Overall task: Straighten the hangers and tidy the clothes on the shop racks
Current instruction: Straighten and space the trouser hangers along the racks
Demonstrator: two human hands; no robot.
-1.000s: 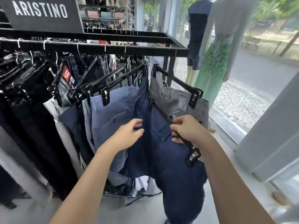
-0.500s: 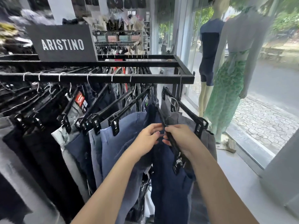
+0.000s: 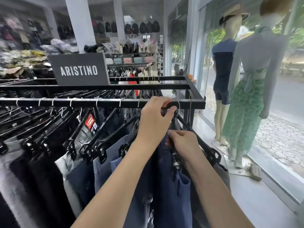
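Left grip [image 3: 156, 117]: thumb and forefinger pinched narrow on the wire hook [image 3: 178, 105] of a hanger, right at the rail [image 3: 98, 102].
Left arm: stretched up and forward, back of the hand toward the camera.
Right grip [image 3: 184, 143]: fingers curled tight on the waistband of the navy trousers [image 3: 171, 191], below the left grip.
Right arm: forearm angled in from the lower right.
Navy trousers: hung near the rail's right end, between light blue trousers [image 3: 105, 170] and a grey pair [image 3: 222, 171].
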